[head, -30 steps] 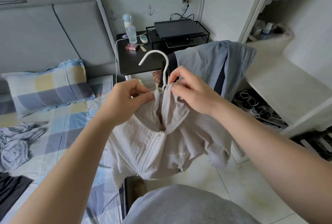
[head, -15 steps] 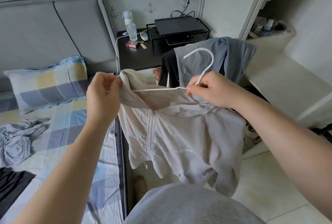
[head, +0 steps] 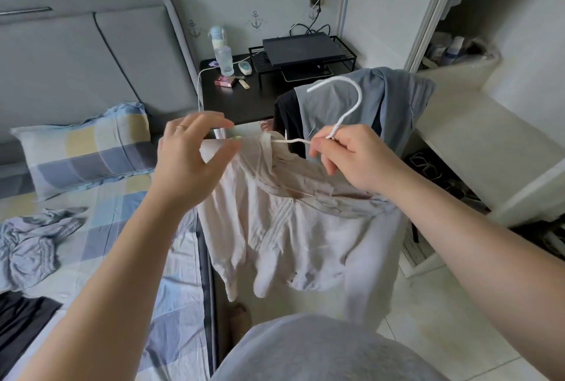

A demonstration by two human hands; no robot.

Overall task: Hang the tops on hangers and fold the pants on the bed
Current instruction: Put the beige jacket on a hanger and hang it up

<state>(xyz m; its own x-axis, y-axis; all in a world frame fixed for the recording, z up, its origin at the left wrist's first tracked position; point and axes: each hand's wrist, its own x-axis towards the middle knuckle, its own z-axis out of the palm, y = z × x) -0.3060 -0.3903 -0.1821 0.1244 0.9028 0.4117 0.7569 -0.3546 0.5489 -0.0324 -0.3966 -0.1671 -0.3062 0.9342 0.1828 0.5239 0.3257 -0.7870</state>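
The right hand is gripping the white hanger — the pale top is hanging from it; the left hand is hovering wide, fingers spread.

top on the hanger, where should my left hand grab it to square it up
Probably pinch the top at the shoulder nearest the open left hand, beside the collar, coming in from the left. That side hangs slack past the hanger wire, and the right hand grips the hanger's neck.
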